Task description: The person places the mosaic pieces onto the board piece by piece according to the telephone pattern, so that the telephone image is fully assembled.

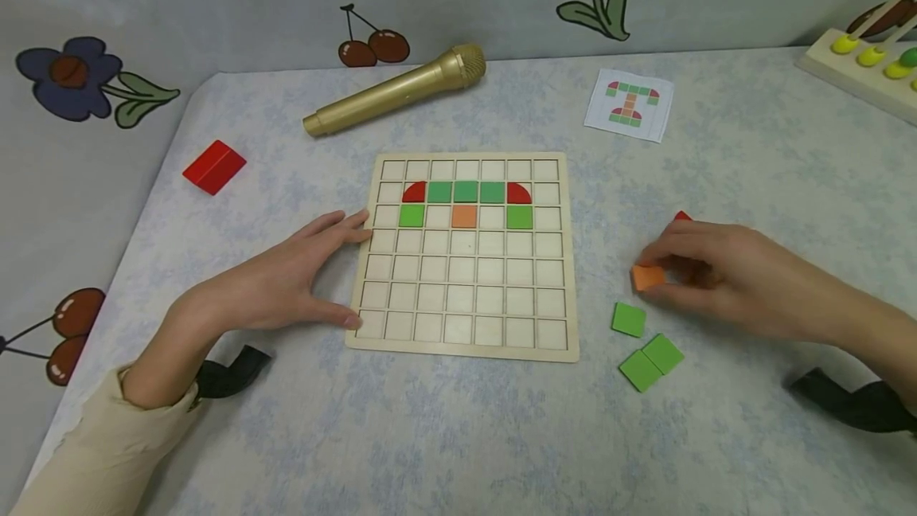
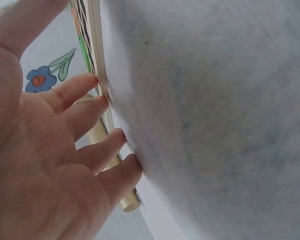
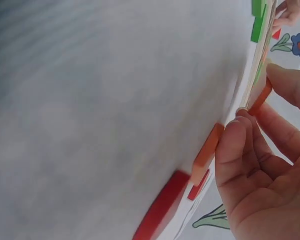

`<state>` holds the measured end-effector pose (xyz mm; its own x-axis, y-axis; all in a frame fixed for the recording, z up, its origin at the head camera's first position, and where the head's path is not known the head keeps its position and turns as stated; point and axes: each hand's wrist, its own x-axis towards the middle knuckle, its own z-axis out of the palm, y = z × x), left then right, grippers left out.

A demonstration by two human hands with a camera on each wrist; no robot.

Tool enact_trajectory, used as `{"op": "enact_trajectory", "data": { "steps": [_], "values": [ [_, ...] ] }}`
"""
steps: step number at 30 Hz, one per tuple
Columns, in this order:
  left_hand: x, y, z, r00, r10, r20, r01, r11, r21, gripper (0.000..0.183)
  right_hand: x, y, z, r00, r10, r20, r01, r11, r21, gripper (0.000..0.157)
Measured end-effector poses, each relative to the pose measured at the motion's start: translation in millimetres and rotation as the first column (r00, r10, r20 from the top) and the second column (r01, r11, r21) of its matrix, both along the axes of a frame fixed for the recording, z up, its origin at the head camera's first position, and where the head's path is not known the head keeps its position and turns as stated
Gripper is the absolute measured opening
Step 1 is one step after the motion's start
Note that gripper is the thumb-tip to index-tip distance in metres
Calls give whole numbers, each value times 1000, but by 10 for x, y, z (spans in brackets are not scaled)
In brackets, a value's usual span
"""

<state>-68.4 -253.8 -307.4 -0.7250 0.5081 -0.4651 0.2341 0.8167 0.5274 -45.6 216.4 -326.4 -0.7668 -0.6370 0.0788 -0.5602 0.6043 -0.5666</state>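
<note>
My left hand rests at the left side of a wooden grid board; the thumb and fingertips touch its edge. In its second row lie a red quarter-round tile, three dark green square tiles and another red quarter-round tile. Below them sit a light green tile, an orange tile and a second light green one. Right of the board, my right hand pinches an orange square tile between thumb and finger. Another orange tile lies by its curled fingers.
Three loose green tiles lie right of the board. Red pieces are partly hidden by the right hand. A gold microphone, a pattern card and a bead frame stand behind; red tiles lie left.
</note>
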Motion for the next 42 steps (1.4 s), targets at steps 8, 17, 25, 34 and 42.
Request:
{"op": "enact_trajectory", "data": {
  "steps": [8, 17, 25, 34, 42],
  "values": [
    [0, 10, 8, 1000, -1, -3, 1, 1000, -4, 101, -63, -215, 124, 1000, 30, -4, -30, 999, -23, 35],
    [11, 16, -4, 1000, 1, -24, -1, 1000, 2, 98, -180, -728, 259, 999, -42, 23, 43, 998, -53, 25],
    [24, 9, 16, 999, -5, -34, 6, 1000, 5, 97, -355, -1227, 334, 985, -47, 165, 56, 997, -49, 22],
    [18, 9, -6, 999, 2, -38, -2, 1000, 1, 97, -408, -1595, 152, 958, -48, 284, 71, 995, -72, 19],
    [13, 6, 16, 1000, -8, -27, 8, 1000, 6, 97, -437, -1735, 112, 953, -110, 281, 114, 993, 0, 24]
  ]
}}
